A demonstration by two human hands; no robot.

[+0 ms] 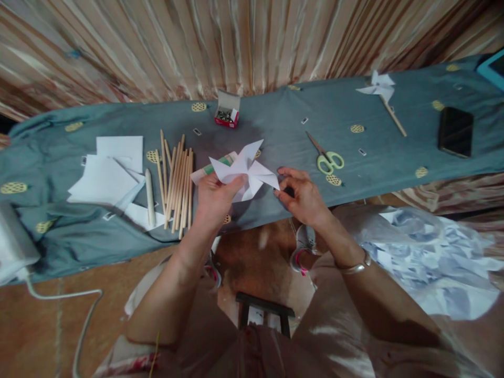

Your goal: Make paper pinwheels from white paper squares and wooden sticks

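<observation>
Tabletop (275, 115), cloth-covered: paper pinwheel (249, 169), left hand (214, 197) clamped on it; right hand (305, 198) beside its right tip, grip unclear; light pressure should prevent creasing.

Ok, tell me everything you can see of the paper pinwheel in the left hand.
The pinwheel is white and looks like folded paper, its pointed blades spreading outward from the middle, where the folds meet. No stick can be seen on it. The left hand holds its lower left part, thumb on top, over the grey-green cloth. The right hand is at the right blade's tip; whether it touches is unclear.
</observation>
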